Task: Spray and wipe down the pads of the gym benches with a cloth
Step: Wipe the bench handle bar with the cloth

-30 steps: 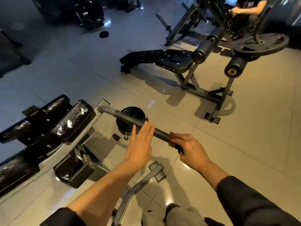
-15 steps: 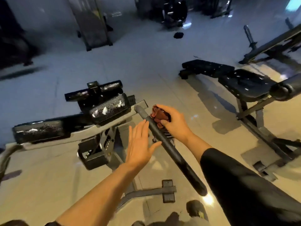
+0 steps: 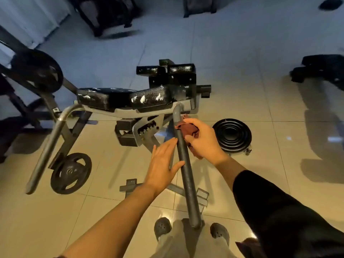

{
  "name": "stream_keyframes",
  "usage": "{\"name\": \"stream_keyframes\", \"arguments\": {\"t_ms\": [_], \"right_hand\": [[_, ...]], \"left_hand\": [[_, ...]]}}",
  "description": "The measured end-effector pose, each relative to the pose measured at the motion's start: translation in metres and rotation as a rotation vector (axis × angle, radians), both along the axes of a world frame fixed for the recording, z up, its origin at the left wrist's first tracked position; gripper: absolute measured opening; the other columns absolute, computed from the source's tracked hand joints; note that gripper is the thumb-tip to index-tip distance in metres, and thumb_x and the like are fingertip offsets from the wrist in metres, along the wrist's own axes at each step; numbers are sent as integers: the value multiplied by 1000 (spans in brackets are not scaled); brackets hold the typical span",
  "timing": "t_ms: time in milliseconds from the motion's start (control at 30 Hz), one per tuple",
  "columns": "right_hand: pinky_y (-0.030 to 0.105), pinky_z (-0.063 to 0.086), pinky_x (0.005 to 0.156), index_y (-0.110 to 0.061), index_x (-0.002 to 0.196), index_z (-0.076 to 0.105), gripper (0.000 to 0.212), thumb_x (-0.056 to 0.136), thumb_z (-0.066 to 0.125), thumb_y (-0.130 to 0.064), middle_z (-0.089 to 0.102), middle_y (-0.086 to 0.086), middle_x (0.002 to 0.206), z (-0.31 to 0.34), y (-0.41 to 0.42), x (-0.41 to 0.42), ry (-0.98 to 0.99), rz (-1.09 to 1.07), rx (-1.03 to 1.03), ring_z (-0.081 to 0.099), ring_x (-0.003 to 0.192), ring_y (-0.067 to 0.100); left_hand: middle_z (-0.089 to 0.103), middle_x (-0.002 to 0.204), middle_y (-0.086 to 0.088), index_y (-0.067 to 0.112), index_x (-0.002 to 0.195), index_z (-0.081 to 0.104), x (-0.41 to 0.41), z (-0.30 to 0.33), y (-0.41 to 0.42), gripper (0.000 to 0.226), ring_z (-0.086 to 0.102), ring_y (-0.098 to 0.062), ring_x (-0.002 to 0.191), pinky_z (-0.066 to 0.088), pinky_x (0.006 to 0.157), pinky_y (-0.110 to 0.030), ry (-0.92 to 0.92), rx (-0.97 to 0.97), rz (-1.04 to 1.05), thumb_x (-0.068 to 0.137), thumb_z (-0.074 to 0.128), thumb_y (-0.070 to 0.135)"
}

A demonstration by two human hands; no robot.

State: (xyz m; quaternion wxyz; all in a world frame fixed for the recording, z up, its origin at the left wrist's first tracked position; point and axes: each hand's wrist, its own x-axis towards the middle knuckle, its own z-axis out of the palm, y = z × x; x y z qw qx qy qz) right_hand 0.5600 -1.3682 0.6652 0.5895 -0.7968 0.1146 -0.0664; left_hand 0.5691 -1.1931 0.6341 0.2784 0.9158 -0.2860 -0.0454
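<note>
Tiled floor (image 3: 242, 81), weight stack (image 3: 231, 135) beside handle (image 3: 186, 174).

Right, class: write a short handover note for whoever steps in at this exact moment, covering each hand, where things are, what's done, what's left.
Right hand grips a dark red cloth against the grey padded handle bar of the bench.
Left hand is open, fingers flat beside that bar.
Black bench pads carry white foam spots: sprayed, not yet wiped.
Left: wipe the pads. No spray bottle is in view.
</note>
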Motion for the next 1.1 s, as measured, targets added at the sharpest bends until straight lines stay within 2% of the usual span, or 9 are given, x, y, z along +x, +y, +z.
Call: {"name": "stream_keyframes", "arguments": {"t_ms": [100, 233, 400, 533, 633, 700, 767, 933, 1100], "right_hand": [[11, 40, 92, -12, 128, 61, 50, 82, 65, 7, 58, 1, 126, -3, 0, 7, -6, 76, -52, 54, 112, 11], [0, 41, 78, -17, 120, 67, 50, 77, 65, 10, 62, 0, 116, -15, 4, -26, 27, 111, -108, 57, 100, 10], [24, 50, 92, -15, 111, 72, 44, 75, 65, 9, 68, 4, 113, -15, 9, -49, 18, 61, -157, 63, 105, 18], [6, 29, 102, -11, 125, 65, 36, 90, 60, 0, 48, 3, 146, 1, 24, -43, -43, 73, -254, 47, 130, 16], [-4, 15, 97, -9, 129, 61, 35, 95, 56, -3, 41, -1, 151, -8, 37, -58, -34, 90, -491, 41, 134, 18], [11, 26, 106, -10, 126, 64, 34, 94, 54, -4, 44, -1, 149, -14, 49, -83, -31, 117, -624, 45, 129, 25], [31, 46, 100, -10, 114, 72, 32, 87, 56, -4, 57, 4, 138, -26, 64, -111, -101, 112, -724, 57, 112, 31], [32, 57, 80, -16, 102, 76, 47, 60, 85, 4, 64, 7, 128, -47, 81, -170, -45, 89, -696, 66, 96, 30], [40, 58, 83, -11, 97, 78, 32, 70, 70, 5, 67, 7, 122, -45, 86, -211, 72, 25, -530, 68, 94, 30]], "left_hand": [[43, 147, 6, 25, 148, 37, -2, 2, -1, 72, 34, -14, 138, 29, 113, -53, 12, 27, 25, 86, 72, 35], [44, 146, 8, 30, 147, 37, -7, -2, 1, 73, 35, -13, 138, 29, 112, -55, 24, 47, 34, 84, 74, 33], [47, 144, 4, 35, 145, 32, -21, -1, 2, 72, 36, -13, 135, 26, 116, -39, 29, -37, 40, 85, 73, 27], [47, 144, 2, 22, 146, 40, -41, -4, 9, 68, 39, -14, 134, 29, 114, -34, 77, -85, 22, 86, 72, 26], [41, 148, 2, 21, 150, 34, -58, -10, 17, 67, 37, -12, 137, 30, 116, -33, 160, -137, 68, 91, 67, 25], [35, 152, 3, 21, 152, 27, -69, -14, 22, 70, 32, -10, 140, 25, 115, -24, 224, -165, 93, 92, 65, 19], [33, 152, 5, 23, 152, 26, -78, -14, 27, 74, 31, -7, 139, 24, 115, -22, 254, -186, 81, 91, 66, 12], [29, 152, 6, 25, 150, 29, -97, -16, 35, 72, 27, -3, 137, 20, 113, -17, 274, -161, -25, 90, 63, 3], [17, 158, 6, 24, 153, 26, -111, -21, 36, 70, 19, -12, 145, 19, 115, -24, 329, -78, -104, 93, 59, 6]]}}
